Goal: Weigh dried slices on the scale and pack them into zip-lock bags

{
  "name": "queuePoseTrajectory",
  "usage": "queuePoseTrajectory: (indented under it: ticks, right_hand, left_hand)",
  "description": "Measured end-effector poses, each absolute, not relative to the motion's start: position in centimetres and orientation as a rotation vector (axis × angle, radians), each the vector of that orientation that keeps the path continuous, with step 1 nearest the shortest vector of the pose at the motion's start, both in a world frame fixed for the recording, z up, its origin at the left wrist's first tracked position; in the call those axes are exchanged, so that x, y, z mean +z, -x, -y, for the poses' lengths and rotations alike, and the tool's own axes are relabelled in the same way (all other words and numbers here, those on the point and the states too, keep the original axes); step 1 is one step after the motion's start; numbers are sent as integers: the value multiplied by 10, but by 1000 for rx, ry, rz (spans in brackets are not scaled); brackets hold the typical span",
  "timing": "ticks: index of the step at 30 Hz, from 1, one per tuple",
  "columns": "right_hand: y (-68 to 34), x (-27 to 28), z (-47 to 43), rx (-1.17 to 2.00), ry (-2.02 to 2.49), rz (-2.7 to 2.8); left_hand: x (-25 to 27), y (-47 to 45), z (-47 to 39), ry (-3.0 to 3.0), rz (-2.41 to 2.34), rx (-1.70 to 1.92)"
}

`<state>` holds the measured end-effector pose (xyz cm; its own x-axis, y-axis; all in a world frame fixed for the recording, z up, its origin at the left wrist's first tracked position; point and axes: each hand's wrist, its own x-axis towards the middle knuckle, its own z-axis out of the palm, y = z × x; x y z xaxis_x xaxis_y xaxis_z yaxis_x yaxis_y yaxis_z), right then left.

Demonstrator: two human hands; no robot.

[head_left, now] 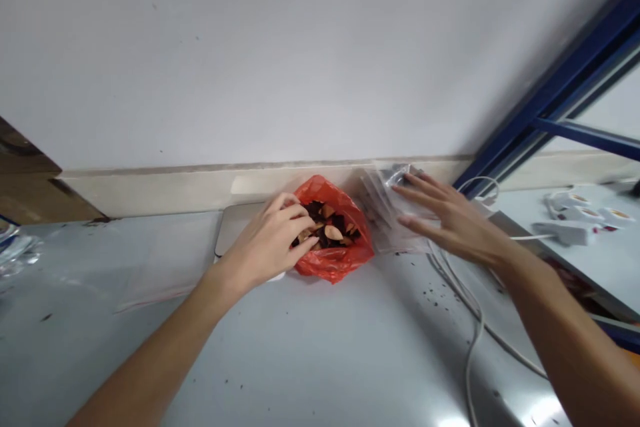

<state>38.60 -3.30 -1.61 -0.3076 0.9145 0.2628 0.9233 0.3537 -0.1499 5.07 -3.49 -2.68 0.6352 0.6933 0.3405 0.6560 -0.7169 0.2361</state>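
A red plastic bag (359,255) stands with its mouth wide, holding dark and pale brown dried pieces (333,233). My left hand (280,237) is at the bag's left side, its curved fingers apart over the mouth; nothing shows in them, and whether they touch the pieces I cannot tell. To the right, my right hand (440,217) reaches over clear plastic bags (383,203) that lean near the wall. Its fingers are stretched out and spread, with the fingertips at the bags. Part of these bags is hidden behind that hand.
A flat grey device (235,223) sits partly behind my left hand. Flat clear bags (160,277) lie to the left. White cables (473,313) cross the table (320,353) on the right, near dark crumbs. A blue frame (545,93) and a power strip (570,232) are at the right.
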Motion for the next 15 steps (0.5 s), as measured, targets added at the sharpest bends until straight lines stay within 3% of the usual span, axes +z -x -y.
queuePoseTrajectory:
  ticks: [5,9,15]
  right_hand:
    - [-340,18,44,-204,1412,2211]
    - [-280,22,44,292,1706,2549]
    - [-240,-6,22,422,2127,2557]
  left_hand:
    - [-17,-38,39,-2706,-1309,461]
    - [-9,-32,45,-2627,-1275,355]
    - [-10,-25,46,-2677,-1062,284]
